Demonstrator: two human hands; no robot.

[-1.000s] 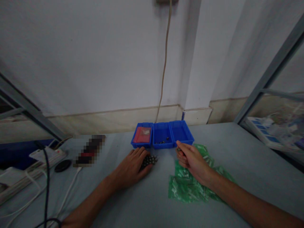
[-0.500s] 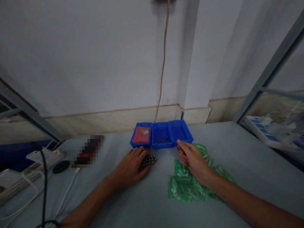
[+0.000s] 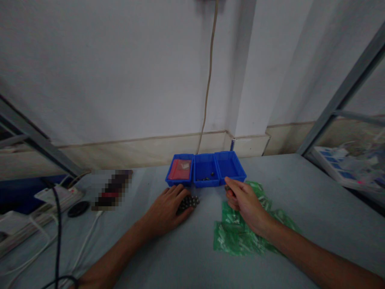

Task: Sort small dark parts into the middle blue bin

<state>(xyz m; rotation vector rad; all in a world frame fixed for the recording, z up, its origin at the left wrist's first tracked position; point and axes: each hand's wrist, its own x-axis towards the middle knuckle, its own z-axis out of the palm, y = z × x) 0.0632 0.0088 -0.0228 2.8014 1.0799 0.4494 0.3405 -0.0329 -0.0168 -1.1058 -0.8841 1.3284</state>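
Note:
My left hand (image 3: 167, 210) lies on the table, cupped around a pile of small round metal parts (image 3: 189, 203), its thumb apart from the fingers. Part of the pile is hidden under the palm. My right hand (image 3: 243, 200) is closed, thumb pressed against the curled fingers. A small metal part (image 3: 227, 187) peeks out from its grip; the rest is hidden. Beneath the right hand and forearm lie green plastic bags (image 3: 237, 239). Just beyond the hands stands the middle blue bin (image 3: 206, 184), with a few small metal parts inside.
The left blue bin (image 3: 179, 182) holds a red plastic bag (image 3: 180, 170); the right blue bin (image 3: 230, 166) adjoins the middle one. At left are a blurred-out dark object (image 3: 112, 190), a black round disc (image 3: 78, 209), a power strip and cables. A wall rises behind.
The view has shifted very slightly. Both hands keep nearly the same place and pose, and the bins and bags have not moved.

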